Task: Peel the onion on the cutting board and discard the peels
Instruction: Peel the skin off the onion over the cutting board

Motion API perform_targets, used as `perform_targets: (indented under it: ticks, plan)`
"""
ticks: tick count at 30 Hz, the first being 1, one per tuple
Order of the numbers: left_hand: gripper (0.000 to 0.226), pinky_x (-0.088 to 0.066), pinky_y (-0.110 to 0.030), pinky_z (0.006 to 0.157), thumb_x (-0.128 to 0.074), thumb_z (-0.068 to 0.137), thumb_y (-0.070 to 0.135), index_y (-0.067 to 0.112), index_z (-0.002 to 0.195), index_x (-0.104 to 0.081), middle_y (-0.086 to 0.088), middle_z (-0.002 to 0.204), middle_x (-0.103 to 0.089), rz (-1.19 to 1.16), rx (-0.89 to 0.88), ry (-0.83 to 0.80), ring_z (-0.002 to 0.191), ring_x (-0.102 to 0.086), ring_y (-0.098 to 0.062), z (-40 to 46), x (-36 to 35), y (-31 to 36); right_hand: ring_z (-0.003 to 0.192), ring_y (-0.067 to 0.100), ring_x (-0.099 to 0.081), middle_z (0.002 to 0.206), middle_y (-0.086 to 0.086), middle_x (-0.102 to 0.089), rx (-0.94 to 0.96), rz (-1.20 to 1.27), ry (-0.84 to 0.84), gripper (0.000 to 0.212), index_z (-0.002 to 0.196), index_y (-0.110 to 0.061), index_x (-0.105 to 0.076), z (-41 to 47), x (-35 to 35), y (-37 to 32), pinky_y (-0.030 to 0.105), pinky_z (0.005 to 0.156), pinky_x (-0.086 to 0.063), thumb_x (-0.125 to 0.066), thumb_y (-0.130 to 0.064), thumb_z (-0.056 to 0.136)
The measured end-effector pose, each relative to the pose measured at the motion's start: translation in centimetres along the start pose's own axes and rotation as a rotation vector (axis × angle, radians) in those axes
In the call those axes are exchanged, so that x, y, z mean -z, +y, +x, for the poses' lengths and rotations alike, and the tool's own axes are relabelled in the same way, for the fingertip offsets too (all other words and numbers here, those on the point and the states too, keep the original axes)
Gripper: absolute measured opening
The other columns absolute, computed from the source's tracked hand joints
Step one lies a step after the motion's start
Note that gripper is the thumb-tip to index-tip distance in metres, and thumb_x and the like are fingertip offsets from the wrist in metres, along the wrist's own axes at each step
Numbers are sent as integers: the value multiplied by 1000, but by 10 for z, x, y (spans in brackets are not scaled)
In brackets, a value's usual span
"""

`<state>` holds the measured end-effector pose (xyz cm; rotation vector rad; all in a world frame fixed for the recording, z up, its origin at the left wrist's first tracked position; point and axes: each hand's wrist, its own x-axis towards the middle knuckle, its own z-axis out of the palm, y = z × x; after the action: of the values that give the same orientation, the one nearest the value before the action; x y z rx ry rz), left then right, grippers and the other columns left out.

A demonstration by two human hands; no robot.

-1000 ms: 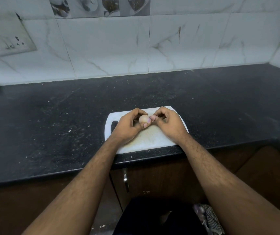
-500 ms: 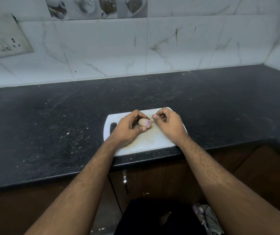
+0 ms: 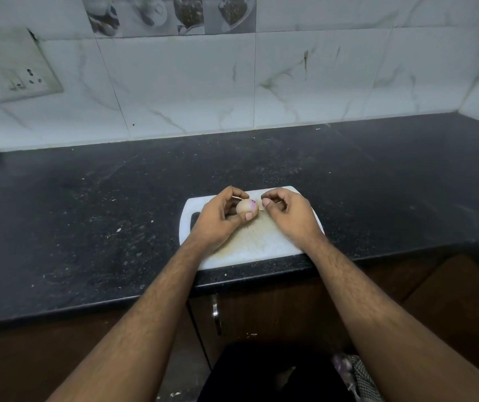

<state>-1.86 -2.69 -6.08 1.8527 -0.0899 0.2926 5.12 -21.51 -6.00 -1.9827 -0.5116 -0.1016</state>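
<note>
Since a moment ago the right hand [image 3: 289,216] has drawn away from the onion [image 3: 245,206], leaving a small gap. That small, pale onion sits just above the cutting board [image 3: 261,242], its purple patch turned toward the right hand; it looks nearly round, so no long axis is clear. The left hand [image 3: 218,220] grips it, fingers curled over the top and thumb beneath. The right hand's fingers are curled with thumb and forefinger close together; whether they pinch a peel cannot be told. The board lies at the dark counter's [image 3: 87,227] front edge.
</note>
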Motion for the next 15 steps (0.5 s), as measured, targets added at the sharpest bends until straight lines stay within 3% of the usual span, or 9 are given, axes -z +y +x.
perform_targets:
  ticks: [3, 6, 10, 15]
  plan:
    - [29, -57, -31, 99, -83, 90, 20, 20, 114, -68, -1, 110, -78, 10, -26, -3, 108, -73, -16, 0, 0, -1, 66, 2, -55, 79, -9, -68, 11, 31, -23, 5, 91, -28, -67, 0, 0, 1, 22, 69, -49, -71, -30, 94]
    - [29, -54, -39, 107, -78, 94, 22, 21, 122, -70, 1, 117, -77, 19, -32, -17, 115, -71, -16, 1, 1, -3, 68, 4, -54, 86, -2, -70, 25, 49, -33, 5, 100, -30, -67, -2, 2, -2, 30, 72, -51, -66, -34, 97]
    - [37, -51, -37, 111, -69, 99, 29, 19, 134, -67, 3, 125, -75, 30, -36, -31, 122, -68, -14, 1, 1, -3, 87, 4, -68, 112, -14, -72, 68, 111, -156, 33, 128, -30, -65, -4, 4, -5, 27, 89, -54, -69, -37, 96]
    - [42, -53, -34, 106, -69, 100, 24, 23, 141, -58, 2, 121, -76, 38, 28, -21, 117, -70, -13, 4, 1, -8, 80, 8, -69, 98, -9, -77, 28, 69, -182, 26, 117, -26, -71, -3, 0, -2, 21, 82, -55, -75, -33, 92]
